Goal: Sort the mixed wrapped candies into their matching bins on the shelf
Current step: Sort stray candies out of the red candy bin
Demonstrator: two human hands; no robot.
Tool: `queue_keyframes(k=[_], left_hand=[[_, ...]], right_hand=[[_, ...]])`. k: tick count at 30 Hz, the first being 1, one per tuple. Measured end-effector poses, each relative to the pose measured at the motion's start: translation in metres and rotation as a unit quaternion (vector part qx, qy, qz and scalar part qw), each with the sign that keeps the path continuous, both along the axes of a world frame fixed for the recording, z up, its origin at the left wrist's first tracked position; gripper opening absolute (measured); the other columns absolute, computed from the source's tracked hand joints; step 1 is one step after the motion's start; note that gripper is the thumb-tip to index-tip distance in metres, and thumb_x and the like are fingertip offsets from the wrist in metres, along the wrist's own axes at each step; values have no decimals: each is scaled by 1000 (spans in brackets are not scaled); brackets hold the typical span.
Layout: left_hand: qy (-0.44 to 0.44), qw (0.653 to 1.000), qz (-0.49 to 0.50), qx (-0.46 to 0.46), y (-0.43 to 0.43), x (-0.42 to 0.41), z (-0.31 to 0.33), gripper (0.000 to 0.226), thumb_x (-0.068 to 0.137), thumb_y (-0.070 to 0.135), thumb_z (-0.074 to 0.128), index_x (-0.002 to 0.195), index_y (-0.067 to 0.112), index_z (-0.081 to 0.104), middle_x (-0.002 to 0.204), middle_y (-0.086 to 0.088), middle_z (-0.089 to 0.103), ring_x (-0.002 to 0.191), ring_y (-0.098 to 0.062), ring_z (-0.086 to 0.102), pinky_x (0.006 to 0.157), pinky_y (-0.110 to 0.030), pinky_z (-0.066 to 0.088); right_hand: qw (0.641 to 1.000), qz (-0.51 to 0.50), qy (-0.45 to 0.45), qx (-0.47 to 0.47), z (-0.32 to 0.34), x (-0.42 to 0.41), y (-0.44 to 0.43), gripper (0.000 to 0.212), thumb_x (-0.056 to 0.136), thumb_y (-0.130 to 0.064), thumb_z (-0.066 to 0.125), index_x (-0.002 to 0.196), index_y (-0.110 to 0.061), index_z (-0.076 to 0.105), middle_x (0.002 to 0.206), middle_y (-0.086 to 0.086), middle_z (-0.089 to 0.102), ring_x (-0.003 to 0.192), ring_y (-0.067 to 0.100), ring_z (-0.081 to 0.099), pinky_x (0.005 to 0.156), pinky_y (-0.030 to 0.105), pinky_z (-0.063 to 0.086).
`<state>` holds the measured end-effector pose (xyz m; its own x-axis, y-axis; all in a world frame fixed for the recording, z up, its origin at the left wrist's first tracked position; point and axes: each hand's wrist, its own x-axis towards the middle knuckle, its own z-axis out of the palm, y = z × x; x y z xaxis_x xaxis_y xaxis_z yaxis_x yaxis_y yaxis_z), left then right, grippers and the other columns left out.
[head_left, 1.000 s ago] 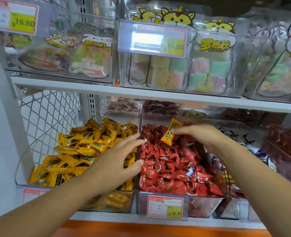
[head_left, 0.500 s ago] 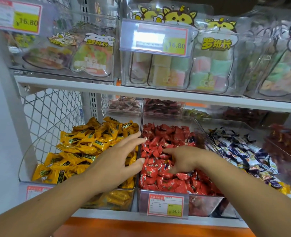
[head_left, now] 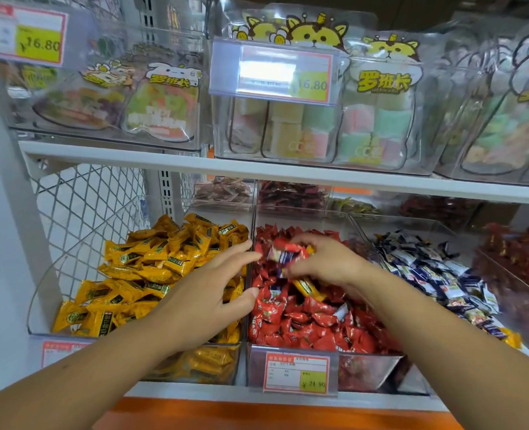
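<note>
Three clear bins stand side by side on the lower shelf: yellow candies on the left, red candies in the middle, blue-and-white candies on the right. My right hand is over the red bin and grips a blurred bunch of mixed candies, red and blue-white. A stray yellow candy lies just below that hand among the red ones. My left hand hovers with fingers spread over the divider between the yellow and red bins, holding nothing.
A price tag hangs on the red bin's front wall. A bin of dark red candies sits at far right. The upper shelf edge runs close above, carrying clear boxes of bagged sweets. A wire mesh panel closes the left side.
My right hand dropped from holding one yellow candy high, dug into the red bin, and has now lifted with a bunch of mixed candies. My left hand barely moved.
</note>
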<state>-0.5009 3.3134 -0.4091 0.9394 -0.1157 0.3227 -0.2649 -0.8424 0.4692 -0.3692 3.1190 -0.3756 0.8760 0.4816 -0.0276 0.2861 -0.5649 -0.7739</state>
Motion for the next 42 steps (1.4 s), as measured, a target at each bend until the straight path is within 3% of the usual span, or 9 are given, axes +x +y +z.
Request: queue_keyframes(k=[8, 13, 15, 18, 21, 29, 34, 40, 42], left_hand=[[1, 1000, 0, -2, -1, -1, 0, 55, 92, 58, 43, 144, 53, 24, 150, 42, 1, 128, 18, 19, 100, -18, 27], [0, 1000, 1, 2, 0, 0, 1, 56, 92, 60, 42, 143, 55, 23, 150, 43, 1, 126, 16, 30, 89, -18, 39], [1, 1000, 4, 3, 0, 0, 1, 56, 92, 59, 43, 143, 55, 23, 149, 44, 1, 126, 16, 31, 86, -17, 40], [3, 1000, 4, -1, -1, 0, 1, 56, 91, 59, 43, 143, 55, 24, 148, 44, 1, 126, 16, 30, 83, -15, 36], [8, 1000, 0, -5, 0, -1, 1, 57, 90, 62, 42, 143, 57, 22, 149, 43, 1, 127, 15, 30, 86, -18, 40], [14, 1000, 2, -12, 1, -3, 2, 57, 89, 65, 42, 142, 58, 23, 150, 42, 3, 134, 12, 25, 101, -24, 39], [16, 1000, 7, -3, 1, -4, 1, 58, 91, 64, 41, 145, 56, 20, 151, 40, 4, 138, 10, 20, 110, -24, 28], [16, 1000, 15, -3, 2, -3, 1, 58, 90, 66, 40, 143, 59, 18, 151, 39, 8, 140, 11, 14, 112, -21, 23], [16, 1000, 17, -1, 3, -3, 2, 59, 90, 67, 40, 143, 59, 17, 151, 39, 7, 139, 12, 14, 111, -20, 23]], right_hand=[[997, -67, 1, 32, 24, 8, -18, 26, 83, -39, 72, 99, -19, 65, 73, -3, 65, 62, 12, 54, 57, 24, 42], [969, 23, -34, -244, 26, -9, -15, 47, 81, -60, 64, 72, -14, 69, 59, -5, 68, 50, 9, 57, 56, 24, 46], [940, 40, -79, -330, 8, -18, 0, 60, 75, -70, 62, 82, -11, 71, 71, 0, 70, 67, 18, 65, 69, 31, 52], [918, 66, -112, -376, -9, -27, 19, 45, 80, -43, 69, 112, -13, 61, 101, 5, 65, 90, 21, 62, 77, 29, 51], [956, 57, -68, -278, 10, -27, 12, 60, 80, -26, 70, 136, -23, 48, 104, -2, 63, 77, 12, 55, 58, 19, 41], [989, 40, 128, -54, 31, -10, -22, 33, 83, -20, 75, 110, -19, 57, 79, 3, 63, 60, 14, 59, 49, 24, 45], [980, -26, 122, 156, 25, -9, 13, 26, 83, -16, 74, 103, -15, 58, 76, 6, 63, 59, 16, 58, 42, 21, 43], [873, 92, 230, 421, 37, -11, 76, 41, 86, -35, 62, 121, -13, 53, 99, 3, 63, 91, 17, 60, 86, 33, 49], [896, 92, 206, 383, 37, -4, 75, 34, 98, -34, 47, 128, -18, 49, 117, 2, 57, 111, 18, 55, 103, 33, 41]])
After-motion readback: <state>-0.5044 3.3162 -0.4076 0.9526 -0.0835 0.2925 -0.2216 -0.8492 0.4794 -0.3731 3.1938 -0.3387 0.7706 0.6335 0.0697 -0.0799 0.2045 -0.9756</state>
